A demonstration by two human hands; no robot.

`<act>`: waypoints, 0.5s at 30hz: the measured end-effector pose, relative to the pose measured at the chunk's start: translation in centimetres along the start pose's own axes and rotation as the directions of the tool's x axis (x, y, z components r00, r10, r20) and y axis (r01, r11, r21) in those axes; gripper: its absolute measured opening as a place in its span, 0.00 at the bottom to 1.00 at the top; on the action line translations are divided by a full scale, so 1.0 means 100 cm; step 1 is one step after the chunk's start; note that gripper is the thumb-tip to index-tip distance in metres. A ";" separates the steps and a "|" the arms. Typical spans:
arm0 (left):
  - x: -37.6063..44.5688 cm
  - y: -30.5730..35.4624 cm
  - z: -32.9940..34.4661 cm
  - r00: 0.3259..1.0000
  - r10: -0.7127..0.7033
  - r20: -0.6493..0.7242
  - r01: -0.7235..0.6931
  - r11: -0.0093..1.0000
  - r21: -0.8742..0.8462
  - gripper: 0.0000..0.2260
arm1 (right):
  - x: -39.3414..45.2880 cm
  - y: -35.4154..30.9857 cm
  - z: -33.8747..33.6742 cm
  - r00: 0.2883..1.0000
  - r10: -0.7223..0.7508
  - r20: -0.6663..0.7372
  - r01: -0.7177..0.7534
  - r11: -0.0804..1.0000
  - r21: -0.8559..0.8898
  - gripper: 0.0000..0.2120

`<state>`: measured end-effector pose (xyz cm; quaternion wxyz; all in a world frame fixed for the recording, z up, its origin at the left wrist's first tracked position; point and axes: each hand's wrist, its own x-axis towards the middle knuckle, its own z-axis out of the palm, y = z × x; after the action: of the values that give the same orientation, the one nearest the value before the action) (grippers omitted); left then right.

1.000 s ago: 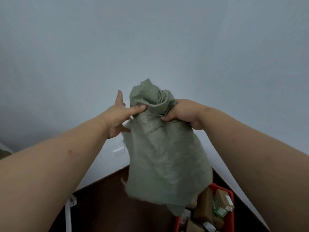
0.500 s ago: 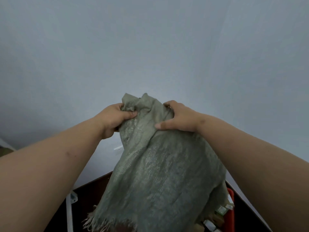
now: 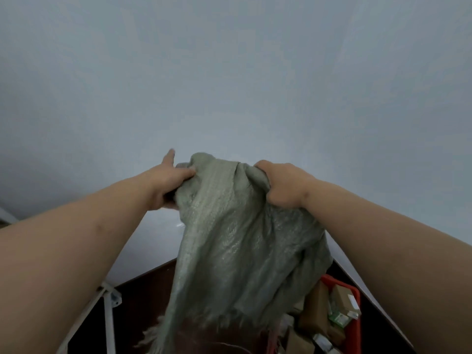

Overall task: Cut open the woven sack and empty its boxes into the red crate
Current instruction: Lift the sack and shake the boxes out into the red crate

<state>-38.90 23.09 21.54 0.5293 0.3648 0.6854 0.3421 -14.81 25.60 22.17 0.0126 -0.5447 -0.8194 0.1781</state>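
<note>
Woven sack [image 3: 237, 241] held inverted over red crate [image 3: 353, 328], frayed cut mouth down. Left hand [image 3: 168, 185] and right hand [image 3: 283, 185] clenched on bunched closed end. Boxes [image 3: 316, 307] in crate. Emptying step apparently near done; final shake advised, then removal.

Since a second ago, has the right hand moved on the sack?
Yes. The right hand has shifted rightward along the sack top, away from the left hand, judged against the wall corner.
</note>
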 end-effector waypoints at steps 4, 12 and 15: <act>-0.003 0.011 -0.001 0.885 0.372 0.281 -0.466 0.695 0.548 0.51 | 0.005 0.009 -0.015 0.997 0.076 -0.002 -0.074 0.976 0.205 0.26; 0.011 -0.007 0.001 0.754 0.553 0.355 -0.431 0.008 0.902 0.53 | 0.003 0.002 -0.026 0.980 0.062 0.188 -0.152 0.844 0.515 0.23; 0.013 -0.005 0.003 0.806 0.490 0.333 -0.440 0.119 0.890 0.40 | 0.008 0.001 -0.016 0.992 0.042 0.115 -0.073 0.955 0.287 0.30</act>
<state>-38.91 24.01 20.45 0.0609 0.7890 0.6108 0.0263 -14.72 26.75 23.49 0.0432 -0.5502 -0.7676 0.3260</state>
